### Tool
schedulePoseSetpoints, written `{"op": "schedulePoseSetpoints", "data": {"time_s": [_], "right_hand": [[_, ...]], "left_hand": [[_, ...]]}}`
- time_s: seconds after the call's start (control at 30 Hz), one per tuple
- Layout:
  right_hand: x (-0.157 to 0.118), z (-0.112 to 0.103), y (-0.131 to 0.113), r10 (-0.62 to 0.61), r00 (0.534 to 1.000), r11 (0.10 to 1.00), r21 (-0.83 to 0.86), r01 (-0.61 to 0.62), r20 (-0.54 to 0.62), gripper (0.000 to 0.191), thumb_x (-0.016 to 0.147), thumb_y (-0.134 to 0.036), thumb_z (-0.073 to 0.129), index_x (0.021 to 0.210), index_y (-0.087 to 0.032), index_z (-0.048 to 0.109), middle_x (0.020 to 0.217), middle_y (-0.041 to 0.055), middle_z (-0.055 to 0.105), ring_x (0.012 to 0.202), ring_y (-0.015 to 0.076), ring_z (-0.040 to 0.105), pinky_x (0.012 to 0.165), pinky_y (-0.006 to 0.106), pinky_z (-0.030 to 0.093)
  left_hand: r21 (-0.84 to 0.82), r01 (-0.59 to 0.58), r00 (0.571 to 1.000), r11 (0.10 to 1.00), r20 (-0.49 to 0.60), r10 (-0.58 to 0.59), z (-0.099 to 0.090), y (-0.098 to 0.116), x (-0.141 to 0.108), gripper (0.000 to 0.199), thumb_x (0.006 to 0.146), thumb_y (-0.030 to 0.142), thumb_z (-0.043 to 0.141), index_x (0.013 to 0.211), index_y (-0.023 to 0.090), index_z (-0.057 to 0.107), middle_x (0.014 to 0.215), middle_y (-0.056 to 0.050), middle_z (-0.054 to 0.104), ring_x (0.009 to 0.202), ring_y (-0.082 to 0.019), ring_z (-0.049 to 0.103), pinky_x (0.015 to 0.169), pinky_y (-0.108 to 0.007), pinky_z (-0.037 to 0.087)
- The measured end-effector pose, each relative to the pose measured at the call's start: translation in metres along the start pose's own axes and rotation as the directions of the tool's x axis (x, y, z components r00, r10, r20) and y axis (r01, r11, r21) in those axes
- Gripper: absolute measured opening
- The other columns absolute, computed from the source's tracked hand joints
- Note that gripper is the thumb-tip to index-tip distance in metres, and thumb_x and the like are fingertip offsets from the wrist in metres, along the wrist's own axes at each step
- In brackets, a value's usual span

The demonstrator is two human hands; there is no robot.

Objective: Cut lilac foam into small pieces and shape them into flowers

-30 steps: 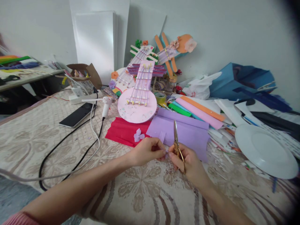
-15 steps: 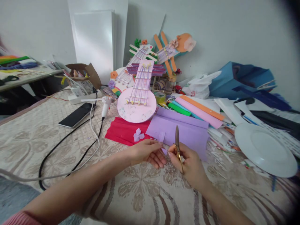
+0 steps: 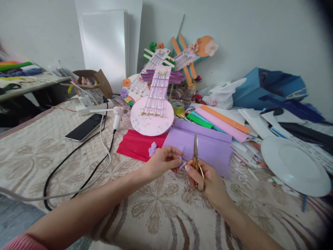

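Observation:
My right hand (image 3: 205, 178) is closed round a pair of gold scissors (image 3: 196, 152), whose blades point up and away from me. Between its fingertips and my left hand (image 3: 165, 159) is a small piece of purple paper (image 3: 182, 164). The left fingers pinch that piece. Just behind them lies a sheet of purple crepe paper (image 3: 208, 147), partly over a red crepe sheet (image 3: 136, 147). A small purple paper flower (image 3: 152, 148) rests on the red sheet, partly covered by my left hand.
A pink paper-plate guitar (image 3: 152, 123) stands behind the sheets. To the left are a glue gun (image 3: 118, 118), a phone (image 3: 84, 127) and looping cables. Paper rolls (image 3: 221, 121), a white plate (image 3: 293, 166) and paper scraps lie to the right.
My left fingers have drawn up and closed on the small purple piece. My right hand has turned slightly, so the scissors' gold handle loop shows more.

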State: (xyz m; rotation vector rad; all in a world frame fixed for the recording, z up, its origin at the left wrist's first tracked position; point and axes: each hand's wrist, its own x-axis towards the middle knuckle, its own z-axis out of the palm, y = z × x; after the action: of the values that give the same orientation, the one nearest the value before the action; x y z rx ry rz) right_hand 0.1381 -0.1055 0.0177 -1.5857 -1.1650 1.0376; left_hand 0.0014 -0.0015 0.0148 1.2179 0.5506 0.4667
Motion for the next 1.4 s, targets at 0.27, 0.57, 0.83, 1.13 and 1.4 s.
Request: {"op": "schedulePoseSetpoints", "data": {"time_s": [0.27,0.57,0.83,1.13,1.4], "right_hand": [[0.002,0.0,0.005,0.044,0.999,0.998,0.04,-0.044,-0.009,0.018,0.082,-0.036,0.051,0.077,-0.019,0.051,0.048,-0.0055,0.044,0.043,0.0099,0.043,0.042,0.02,0.032],[0.003,0.003,0.003,0.036,0.999,0.995,0.096,-0.033,-0.027,0.024,0.081,-0.043,0.053,0.077,-0.019,0.054,0.046,-0.0061,0.046,0.041,0.009,0.041,0.041,0.02,0.031],[0.003,0.007,0.006,0.066,0.998,0.994,0.09,-0.064,-0.02,0.011,0.079,-0.029,0.054,0.075,-0.019,0.05,0.049,-0.0071,0.045,0.042,0.0086,0.043,0.042,0.019,0.032],[0.003,0.006,0.003,0.062,0.998,0.996,0.07,-0.063,0.016,0.011,0.08,-0.029,0.052,0.076,-0.019,0.05,0.05,-0.0068,0.045,0.044,0.0085,0.043,0.042,0.019,0.033],[0.0,0.01,0.01,0.03,0.997,0.979,0.197,-0.042,0.065,0.032,0.084,-0.048,0.044,0.073,-0.019,0.046,0.05,-0.0064,0.041,0.042,0.0075,0.04,0.041,0.02,0.03]], "left_hand": [[0.067,0.034,0.997,0.997,0.067,-0.039,0.001,-0.003,-0.002,0.03,0.068,0.027,0.068,0.088,0.01,0.055,0.065,-0.002,0.06,0.054,-0.008,0.056,0.054,-0.022,0.046],[0.089,-0.002,0.999,0.996,-0.048,0.006,0.002,-0.001,-0.002,0.02,0.068,0.028,0.067,0.074,0.012,0.057,0.067,0.0,0.056,0.059,-0.007,0.051,0.054,-0.019,0.043],[0.115,0.007,0.999,0.993,-0.053,-0.001,0.004,-0.001,-0.002,0.019,0.069,0.027,0.065,0.076,0.011,0.056,0.068,0.0,0.056,0.057,-0.006,0.05,0.055,-0.021,0.042],[0.086,0.066,0.996,0.994,-0.061,-0.061,0.002,-0.001,-0.001,0.022,0.066,0.028,0.068,0.071,0.011,0.055,0.063,0.0,0.057,0.054,-0.007,0.052,0.055,-0.022,0.041],[-0.127,0.066,0.991,0.99,-0.103,-0.08,-0.003,0.01,-0.001,0.024,0.067,0.029,0.068,0.071,0.012,0.053,0.066,-0.003,0.061,0.06,-0.009,0.056,0.063,-0.024,0.043]]}}
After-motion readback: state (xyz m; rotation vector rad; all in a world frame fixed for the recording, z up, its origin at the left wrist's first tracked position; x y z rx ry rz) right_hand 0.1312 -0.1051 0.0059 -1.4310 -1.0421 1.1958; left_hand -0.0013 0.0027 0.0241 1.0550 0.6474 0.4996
